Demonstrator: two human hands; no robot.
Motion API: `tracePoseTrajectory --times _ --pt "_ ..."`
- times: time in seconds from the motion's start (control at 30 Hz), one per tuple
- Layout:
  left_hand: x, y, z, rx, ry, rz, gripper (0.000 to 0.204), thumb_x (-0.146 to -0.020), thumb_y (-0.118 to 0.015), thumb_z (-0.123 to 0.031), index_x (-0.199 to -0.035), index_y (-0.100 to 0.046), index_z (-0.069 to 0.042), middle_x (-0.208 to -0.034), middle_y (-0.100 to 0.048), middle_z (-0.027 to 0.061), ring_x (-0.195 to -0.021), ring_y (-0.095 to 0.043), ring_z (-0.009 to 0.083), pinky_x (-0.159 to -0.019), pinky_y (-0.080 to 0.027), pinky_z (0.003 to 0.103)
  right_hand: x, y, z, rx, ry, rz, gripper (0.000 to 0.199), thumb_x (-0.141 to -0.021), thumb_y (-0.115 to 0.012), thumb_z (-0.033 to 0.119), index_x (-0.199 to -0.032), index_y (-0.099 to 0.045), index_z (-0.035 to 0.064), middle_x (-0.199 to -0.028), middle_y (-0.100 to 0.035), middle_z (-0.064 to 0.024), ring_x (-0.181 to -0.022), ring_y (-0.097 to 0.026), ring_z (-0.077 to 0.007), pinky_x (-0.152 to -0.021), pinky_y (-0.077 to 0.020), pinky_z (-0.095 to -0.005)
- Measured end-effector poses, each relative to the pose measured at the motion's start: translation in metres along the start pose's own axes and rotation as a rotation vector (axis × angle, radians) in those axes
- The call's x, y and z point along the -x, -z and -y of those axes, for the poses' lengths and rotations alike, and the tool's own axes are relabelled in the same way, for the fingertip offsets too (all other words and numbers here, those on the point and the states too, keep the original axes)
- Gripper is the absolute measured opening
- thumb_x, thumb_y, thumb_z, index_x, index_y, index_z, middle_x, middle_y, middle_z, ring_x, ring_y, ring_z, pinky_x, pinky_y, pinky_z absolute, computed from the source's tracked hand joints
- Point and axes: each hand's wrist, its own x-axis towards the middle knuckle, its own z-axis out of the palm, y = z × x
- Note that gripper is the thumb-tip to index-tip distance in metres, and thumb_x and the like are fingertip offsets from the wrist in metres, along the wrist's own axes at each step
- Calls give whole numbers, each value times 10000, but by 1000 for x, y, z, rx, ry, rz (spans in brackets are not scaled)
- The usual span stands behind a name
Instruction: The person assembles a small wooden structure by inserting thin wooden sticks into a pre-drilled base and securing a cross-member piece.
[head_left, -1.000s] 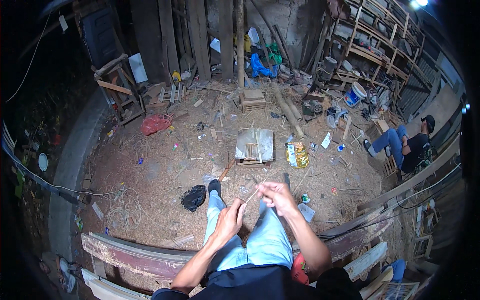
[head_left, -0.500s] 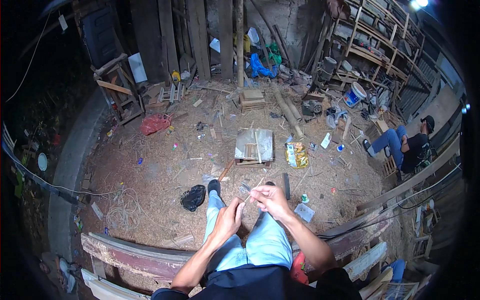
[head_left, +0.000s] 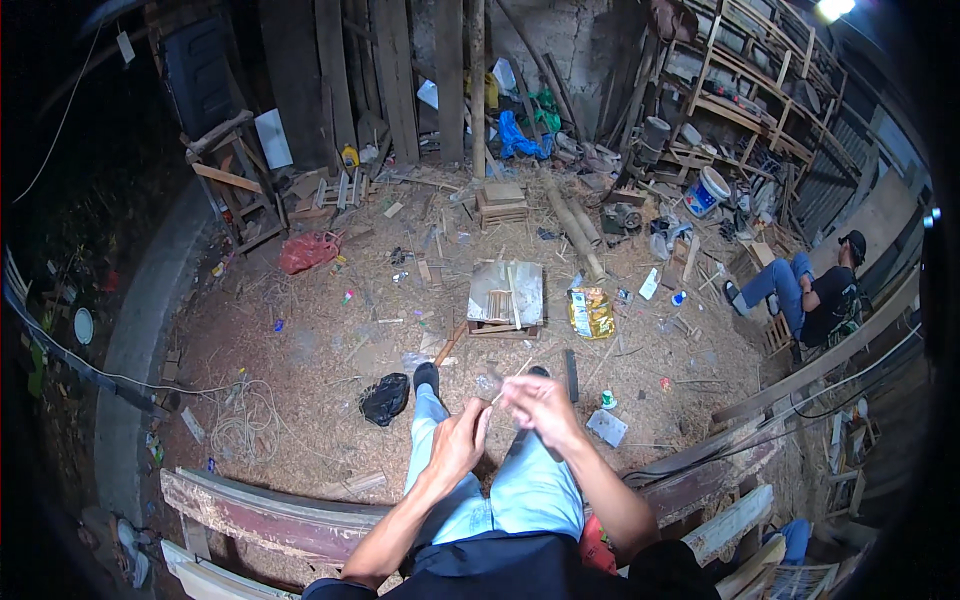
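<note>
Above the knees, the right hand (head_left: 540, 402) has dropped closer to the left hand (head_left: 458, 442) — both now pinch one thin strip (head_left: 505, 383), hands nearly touching.

Both hands sit raised over the knees, left hand (head_left: 458, 440) and right hand (head_left: 540, 403) close together, a thin stick (head_left: 510, 378) between them. Straight ahead at twelve o'clock the floor is blocked by a small wooden worktop (head_left: 506, 296), with a yellow bag (head_left: 591, 312) just beside it at one o'clock. At ten o'clock a black bag (head_left: 385, 398) lies near the left foot. Past it, toward nine o'clock, the sawdust floor (head_left: 300, 350) runs open, only scraps. Behind, at six o'clock, a worn plank bench (head_left: 265, 510) closes the way.
</note>
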Motion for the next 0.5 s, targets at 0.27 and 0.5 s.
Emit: tracePoseTrajectory --times 0.27,0.5 --pt "-2 7 -4 -39 -13 19 95 -909 -497 -146 -921 -491 -52 -573 -525 192 -549 -554 384 -479 -404 453 -9 8 17 -5 7 -15 174 -881 -586 122 -959 -613 -31 -723 -611 -53 -471 -409 -30 -384 -280 -164" --pt "-1 7 5 -2 19 34 107 -910 -501 -153 -913 -500 -46 -603 -542 191 -569 -564 383 -491 -409 444 -29 37 5 -124 134 -203 152 -884 -584 127 -940 -607 -13 -734 -584 -48 -452 -383 -28 -372 -268 -161"
